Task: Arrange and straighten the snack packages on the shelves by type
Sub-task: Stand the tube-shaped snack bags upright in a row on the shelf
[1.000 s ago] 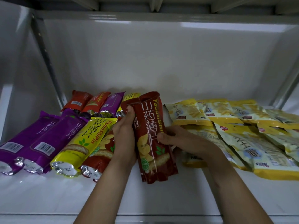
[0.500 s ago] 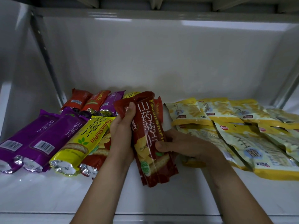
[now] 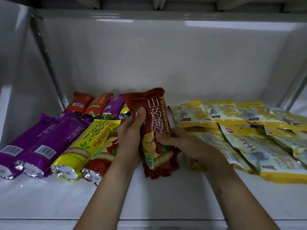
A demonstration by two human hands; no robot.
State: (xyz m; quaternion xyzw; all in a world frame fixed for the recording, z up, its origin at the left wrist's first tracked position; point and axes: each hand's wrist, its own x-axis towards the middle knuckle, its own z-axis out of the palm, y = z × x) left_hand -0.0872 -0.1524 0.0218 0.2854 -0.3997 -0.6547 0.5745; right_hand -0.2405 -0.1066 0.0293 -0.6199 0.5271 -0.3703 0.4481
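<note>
A dark red snack pack (image 3: 157, 123) with yellow lettering stands tilted on the white shelf (image 3: 149, 196), its lower end on the shelf floor. My left hand (image 3: 131, 135) grips its left edge, thumb up on the front. From the right, my right hand (image 3: 176, 140) holds the pack's middle with the thumb across its front. To the left lie two purple packs (image 3: 41, 140), a yellow pack (image 3: 86, 145) and another red pack (image 3: 103, 160) partly under my left wrist. Behind them is a row of small red (image 3: 81, 102), orange and purple packs.
Several flat yellow pouches (image 3: 249, 140) overlap in a loose pile on the right half of the shelf. A slanted metal brace (image 3: 46, 63) runs down the left rear corner, and another brace (image 3: 297, 90) stands at the right. The shelf above hangs close overhead.
Both hands have tipped the dark red pack more upright and shifted it slightly left, toward the other long packs. Nothing else on the shelf has moved.
</note>
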